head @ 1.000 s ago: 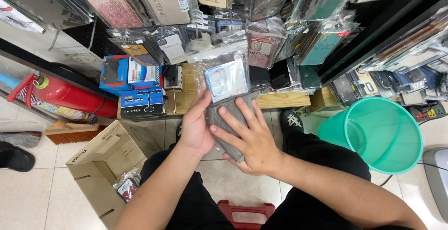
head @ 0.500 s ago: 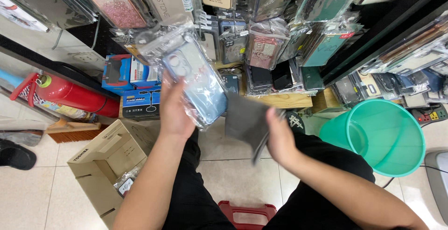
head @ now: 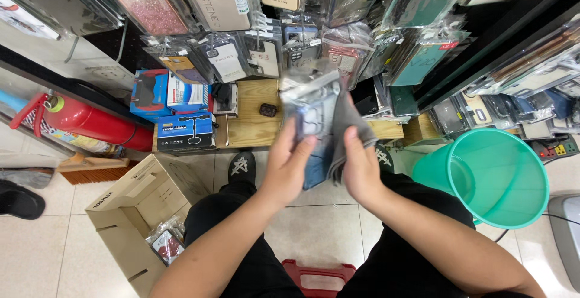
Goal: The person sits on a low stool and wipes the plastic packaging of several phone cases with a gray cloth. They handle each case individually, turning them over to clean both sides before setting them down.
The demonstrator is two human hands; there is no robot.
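My left hand [head: 289, 165] holds a clear plastic packet [head: 311, 116] with a bluish phone case inside, raised in front of me. My right hand [head: 359, 168] holds a grey cloth [head: 349, 119] pressed against the packet's right side. Both hands are close together above my knees, in front of a wall of hanging packaged phone cases [head: 266, 50]. I sit on a red stool [head: 317, 274].
A green plastic bucket [head: 504, 174] stands at my right. An open cardboard box [head: 136, 213] with packets sits at my left. Blue boxes [head: 178, 113] rest on a wooden shelf [head: 254, 123]. A red fire extinguisher [head: 90, 123] lies at far left.
The packet, lifted up to the left half a second ago, has come back to the centre. My right hand has risen with the cloth and met it again.
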